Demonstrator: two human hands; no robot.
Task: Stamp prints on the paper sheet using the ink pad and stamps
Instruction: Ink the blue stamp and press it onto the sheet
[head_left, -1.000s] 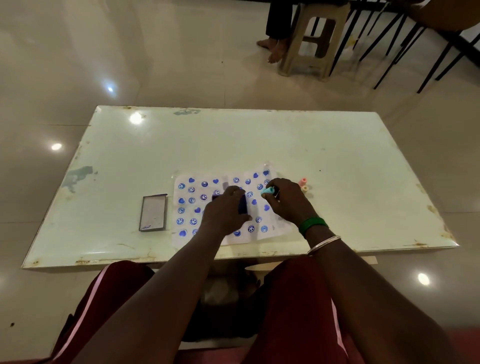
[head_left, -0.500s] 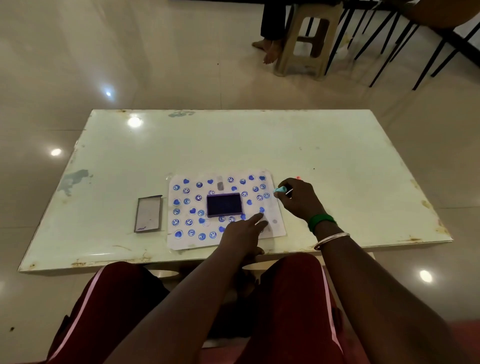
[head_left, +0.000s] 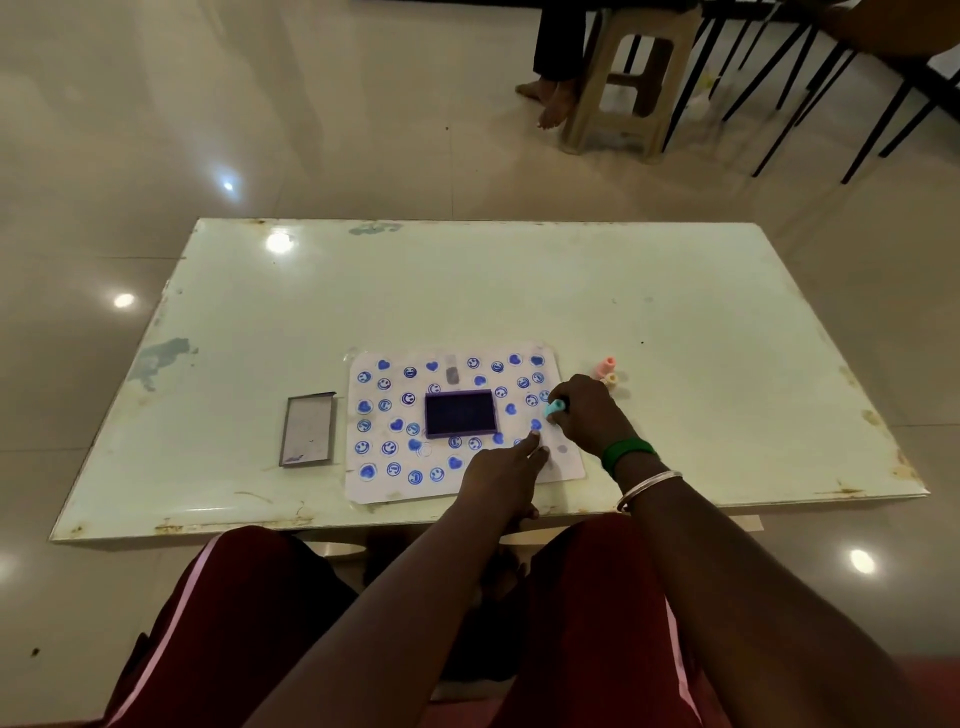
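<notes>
A white paper sheet (head_left: 563, 460) covered with several blue heart and smiley prints lies near the table's front edge. The open purple ink pad (head_left: 459, 413) sits on the middle of the sheet. My right hand (head_left: 587, 413) pinches a small light-blue stamp (head_left: 553, 409) at the sheet's right side, its lower end close to the paper. My left hand (head_left: 501, 475) rests with straight fingers on the sheet's lower right part, pressing it down. Two more small stamps, one pink (head_left: 605, 365) and one cream (head_left: 611, 379), stand just right of the sheet.
The ink pad's lid (head_left: 307, 430) lies left of the sheet. The pale green table (head_left: 675, 338) has worn edges. Beyond it a plastic stool (head_left: 631, 78), a seated person's feet (head_left: 550, 104) and black chair legs (head_left: 779, 88) stand on the tiled floor.
My left hand left the ink pad and came down to press the sheet's lower right part. My right hand with the blue stamp moved from the pad toward the sheet's right side.
</notes>
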